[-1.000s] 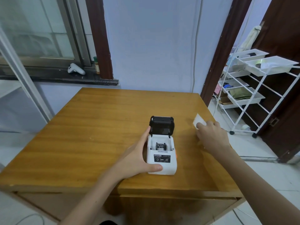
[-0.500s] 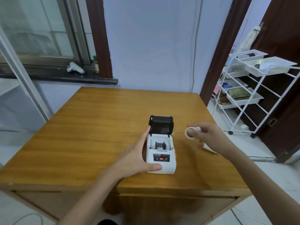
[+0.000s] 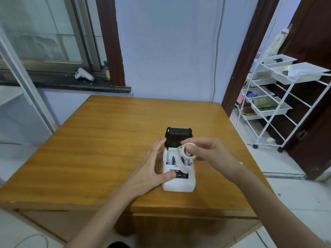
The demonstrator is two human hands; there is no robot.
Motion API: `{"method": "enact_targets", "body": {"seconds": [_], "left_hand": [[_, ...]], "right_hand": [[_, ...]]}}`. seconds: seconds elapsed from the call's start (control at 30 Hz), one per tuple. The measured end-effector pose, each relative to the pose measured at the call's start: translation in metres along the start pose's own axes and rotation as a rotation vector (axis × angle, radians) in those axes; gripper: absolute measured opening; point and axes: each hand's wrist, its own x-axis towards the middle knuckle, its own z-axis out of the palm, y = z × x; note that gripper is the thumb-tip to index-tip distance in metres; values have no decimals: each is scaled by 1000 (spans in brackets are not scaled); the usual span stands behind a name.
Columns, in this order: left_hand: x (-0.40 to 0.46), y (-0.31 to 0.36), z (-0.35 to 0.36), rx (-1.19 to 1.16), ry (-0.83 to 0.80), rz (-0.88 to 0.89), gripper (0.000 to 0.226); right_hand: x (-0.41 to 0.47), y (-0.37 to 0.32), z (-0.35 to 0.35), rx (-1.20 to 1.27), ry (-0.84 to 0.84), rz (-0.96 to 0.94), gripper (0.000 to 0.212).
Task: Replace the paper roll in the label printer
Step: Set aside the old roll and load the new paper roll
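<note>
A small white label printer [image 3: 177,183] stands near the front of the wooden table [image 3: 107,140], its black lid [image 3: 178,136] raised upright at the back. The paper bay behind the front panel is open. My left hand [image 3: 152,169] grips the printer's left side, thumb on the front panel. My right hand [image 3: 209,152] pinches a small white paper roll [image 3: 184,151] just above the open bay, a loose paper tail hanging down into it.
A white wire shelf cart [image 3: 279,104] with trays stands right of the table by a dark door frame. A white controller [image 3: 84,74] and a small jar [image 3: 107,72] sit on the window sill behind the table. The table's right edge is close to my right forearm.
My right hand picked up the paper roll from the table at the right and carried it left, over the printer's open bay. My left hand stayed on the printer.
</note>
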Motion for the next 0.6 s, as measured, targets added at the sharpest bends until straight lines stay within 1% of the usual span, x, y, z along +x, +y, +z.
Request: {"method": "enact_targets", "body": {"seconds": [0.2,0.3,0.4,0.6], "left_hand": [[2,-8,1,-8,12,45,67],[4,-12,3,-3,52,60,55],[5,-14,3,0,110,60,52],[5,-9,3,-23,127,33,47]], "right_hand": [[14,3,25,-49,-15,-27,16],[16,1,32,-58,-26,-42,12],[17,1,33,-34,-49,-54,12],[19,3,36,-6,-72,-59,15]]}}
